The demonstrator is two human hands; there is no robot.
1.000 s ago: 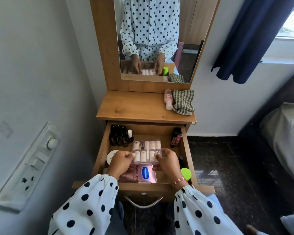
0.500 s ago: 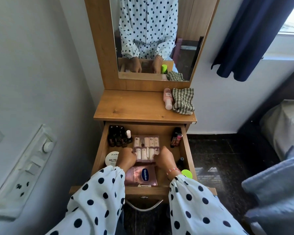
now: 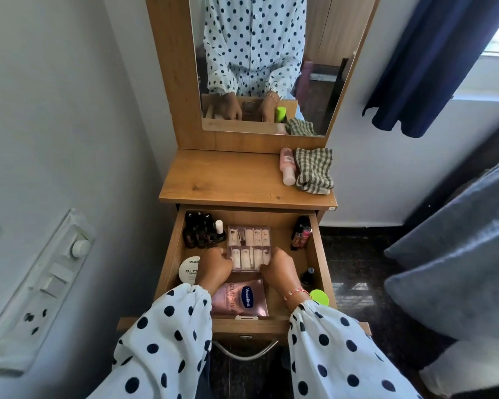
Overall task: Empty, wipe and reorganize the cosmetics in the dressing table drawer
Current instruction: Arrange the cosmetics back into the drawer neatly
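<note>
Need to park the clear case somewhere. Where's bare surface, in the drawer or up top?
Tabletop is bare left of the pink bottle and checked cloth. In the drawer, a bare strip runs between the clear case and the lipsticks. Left side is crowded: nail polish bottles, round tin.

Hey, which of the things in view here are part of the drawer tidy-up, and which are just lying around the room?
Part of the job:
drawer
clear case of tubes, both hands on it
nail polish bottles
Vaseline sachet
round white tub
green-capped item
checked cloth
pink bottle

Just lying about:
mirror
switch panel
blue curtain
grey bedding
</note>
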